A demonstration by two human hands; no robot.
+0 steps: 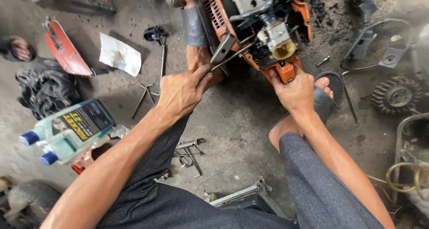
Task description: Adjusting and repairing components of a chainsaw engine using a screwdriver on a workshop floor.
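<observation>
An orange and black chainsaw engine body [257,30] lies on the concrete floor between my feet. My left hand [181,91] grips a thin metal tool [228,59] whose tip reaches into the engine near the yellowish carburettor part [282,48]. My right hand [292,91] clamps the orange lower edge of the engine body and steadies it. My right foot in a black sandal [324,102] rests just beside that hand.
A pale bottle with two blue caps [67,131] stands at the left. An orange cover [65,50], white paper [118,55], a T-handle wrench [158,55], a toothed wheel [395,95], loose tools [190,155] and a yellow hose [409,177] lie around.
</observation>
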